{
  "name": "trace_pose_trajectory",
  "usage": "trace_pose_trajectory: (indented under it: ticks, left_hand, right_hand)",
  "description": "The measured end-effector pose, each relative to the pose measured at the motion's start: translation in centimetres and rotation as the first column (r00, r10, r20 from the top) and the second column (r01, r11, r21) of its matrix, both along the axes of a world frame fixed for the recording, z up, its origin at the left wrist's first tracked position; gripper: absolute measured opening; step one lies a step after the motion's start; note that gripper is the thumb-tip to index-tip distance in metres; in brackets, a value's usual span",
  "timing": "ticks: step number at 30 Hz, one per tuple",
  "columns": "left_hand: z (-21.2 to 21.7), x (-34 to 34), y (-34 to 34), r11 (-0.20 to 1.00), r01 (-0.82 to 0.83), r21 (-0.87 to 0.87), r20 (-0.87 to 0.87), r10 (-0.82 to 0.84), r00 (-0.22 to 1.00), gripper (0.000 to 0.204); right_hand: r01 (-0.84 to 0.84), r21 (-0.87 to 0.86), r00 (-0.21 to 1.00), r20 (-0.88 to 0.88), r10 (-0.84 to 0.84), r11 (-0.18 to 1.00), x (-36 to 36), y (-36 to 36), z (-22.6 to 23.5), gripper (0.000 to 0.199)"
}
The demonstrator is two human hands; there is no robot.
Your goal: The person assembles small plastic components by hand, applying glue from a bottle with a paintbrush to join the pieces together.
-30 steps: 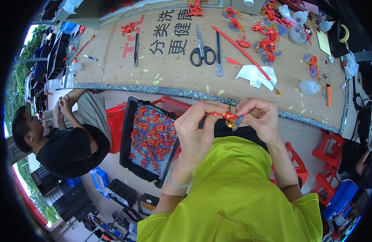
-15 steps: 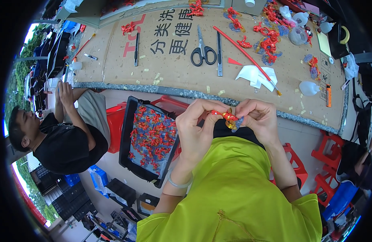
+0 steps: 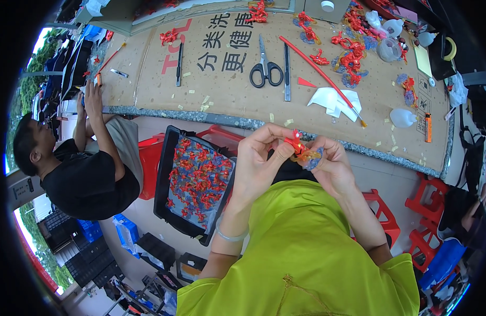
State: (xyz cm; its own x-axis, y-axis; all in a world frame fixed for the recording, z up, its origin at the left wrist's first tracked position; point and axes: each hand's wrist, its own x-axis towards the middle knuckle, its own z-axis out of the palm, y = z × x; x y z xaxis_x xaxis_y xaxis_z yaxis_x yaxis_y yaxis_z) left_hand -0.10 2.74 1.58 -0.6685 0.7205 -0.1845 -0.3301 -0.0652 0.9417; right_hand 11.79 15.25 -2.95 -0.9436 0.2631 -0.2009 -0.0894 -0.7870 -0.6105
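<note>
Between my two hands, just off the table's near edge, is a small figurine (image 3: pixel 304 154) with a red body, a yellow see-through part and a bluish clear base. My left hand (image 3: pixel 261 158) pinches its red end between thumb and fingers. Fingers of my right hand (image 3: pixel 331 164) are closed on the bluish base. Part of the figurine is covered by my fingertips. On the table ahead, similar red figurines (image 3: pixel 352 55) lie in a cluster at the right.
The cardboard-covered table (image 3: pixel 148 89) holds scissors (image 3: pixel 265 68), a black cutter (image 3: pixel 287 73), a red-handled brush (image 3: pixel 322 71), a white tissue (image 3: pixel 331 100) and a squeeze bottle (image 3: pixel 403 117). A black crate (image 3: pixel 161 195) of figurines stands left of me. Beyond it sits a person in black (image 3: pixel 90 179). Red stools (image 3: pixel 382 216) stand at right.
My hands have turned the figurine so its red end points more upward, and my right hand has shifted slightly left. The person at left has leaned and reached toward the table.
</note>
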Motion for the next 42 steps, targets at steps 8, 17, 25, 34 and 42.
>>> trace_pose_trajectory:
  ticks: [8, 17, 25, 34, 42]
  left_hand:
    - [0.3, -0.4, -0.7, 0.966, 0.144, -0.215, -0.016, -0.151, 0.988, 0.016]
    - [-0.4, -0.4, -0.9, 0.984, 0.116, -0.138, 0.02, -0.114, 0.993, 0.019]
    - [-0.2, -0.1, -0.3, 0.999, 0.025, -0.022, 0.113, -0.022, 0.993, 0.019]
    - [-0.9, -1.1, -1.2, 0.937, 0.259, -0.236, -0.211, -0.309, 0.927, 0.012]
    - [-0.6, -0.7, -0.9, 0.966, 0.222, -0.131, 0.006, -0.223, 0.975, 0.013]
  right_hand:
    - [-0.067, 0.56, 0.985, 0.168, -0.034, 0.826, -1.6, 2.4, 4.6, 0.019]
    - [-0.203, 0.399, 0.969, 0.215, 0.124, 0.894, -2.0, 2.9, 3.4, 0.011]
    - [-0.082, 0.322, 0.985, 0.167, 0.029, 0.943, -1.4, 3.1, 1.8, 0.011]
    - [-0.073, 0.333, 0.983, 0.183, 0.012, 0.94, -1.2, 2.7, 1.5, 0.011]
    - [-0.084, 0.184, 0.987, 0.154, 0.056, 0.979, -1.2, 2.8, 1.5, 0.011]
